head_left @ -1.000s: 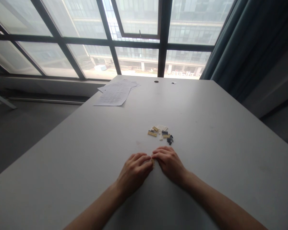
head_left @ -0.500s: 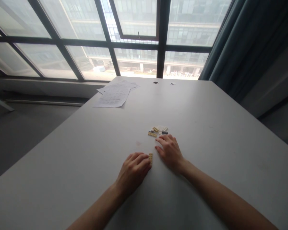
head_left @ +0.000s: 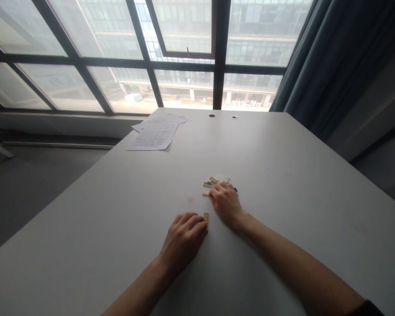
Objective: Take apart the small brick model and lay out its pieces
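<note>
My left hand [head_left: 185, 230] is closed on the near end of a tan studded building brick [head_left: 206, 216], which lies lengthwise away from me on the table. Farther off, my right hand [head_left: 226, 201] bends over the near side of a small pile of building bricks [head_left: 213, 180] in tan, white and grey. A thin tan brick [head_left: 206, 194] pokes out to the left of my right fingertips, which look pinched on it. Part of the pile is hidden behind that hand, and a dark piece [head_left: 235, 189] shows just to its right.
All of this is on a large white table [head_left: 118, 224]. Printed papers [head_left: 154, 134] lie at its far left, and two round holes, one of them a dark cable hole [head_left: 212, 116], sit near the far edge. Windows [head_left: 184, 85] stand behind, with a blue curtain [head_left: 303, 74] at the right.
My right hand has shifted slightly left, its fingers curling down onto the bricks. A thin tan brick now shows at its fingertips. My left hand stays on its brick.
</note>
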Action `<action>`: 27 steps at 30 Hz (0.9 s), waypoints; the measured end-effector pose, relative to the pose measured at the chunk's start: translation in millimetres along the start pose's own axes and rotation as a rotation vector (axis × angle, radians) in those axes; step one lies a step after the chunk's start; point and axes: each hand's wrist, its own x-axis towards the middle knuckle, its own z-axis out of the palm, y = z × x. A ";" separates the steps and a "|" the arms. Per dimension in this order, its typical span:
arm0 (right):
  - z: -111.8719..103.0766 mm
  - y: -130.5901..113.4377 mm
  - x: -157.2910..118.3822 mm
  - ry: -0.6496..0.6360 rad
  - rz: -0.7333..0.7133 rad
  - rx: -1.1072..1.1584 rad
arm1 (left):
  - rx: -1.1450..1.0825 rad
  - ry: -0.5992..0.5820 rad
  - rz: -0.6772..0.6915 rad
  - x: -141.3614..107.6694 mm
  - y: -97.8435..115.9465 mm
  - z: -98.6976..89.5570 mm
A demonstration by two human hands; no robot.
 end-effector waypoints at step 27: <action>-37.4 -7.6 -65.8 -0.064 0.731 1.924 | -0.181 0.184 -0.127 40.9 21.0 4.7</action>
